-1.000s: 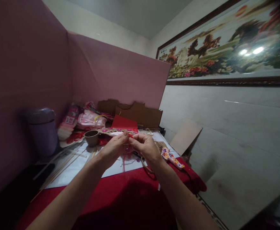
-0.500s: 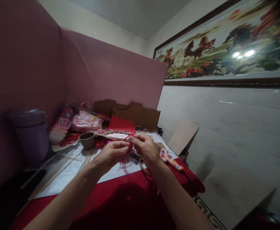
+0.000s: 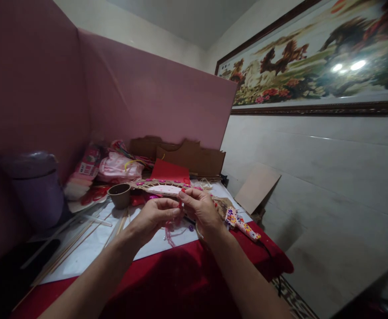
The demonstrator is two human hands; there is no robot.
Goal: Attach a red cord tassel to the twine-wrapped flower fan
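My left hand [image 3: 154, 215] and my right hand [image 3: 198, 208] meet above the table, fingertips pinched together on a thin red thread [image 3: 180, 204]. Loose ends of the red thread [image 3: 170, 235] hang down onto the white sheet [image 3: 94, 241] below. Just behind my hands lies a long woven craft piece with pink beads [image 3: 162, 186]. A small brown cup [image 3: 119, 195] stands left of it. A flowered glue gun [image 3: 242, 223] lies to the right of my right wrist.
A red cloth [image 3: 180, 274] covers the table. Thin wooden sticks [image 3: 77, 241] lie on the left. A purple lidded container [image 3: 36, 188] stands at far left. Pink bags [image 3: 119, 166], red felt [image 3: 171, 170] and cardboard pieces [image 3: 190, 157] pile against the pink partition [image 3: 147, 93].
My hands have dropped slightly and drawn closer together, still pinching the thread. The view has shifted a little to the right.
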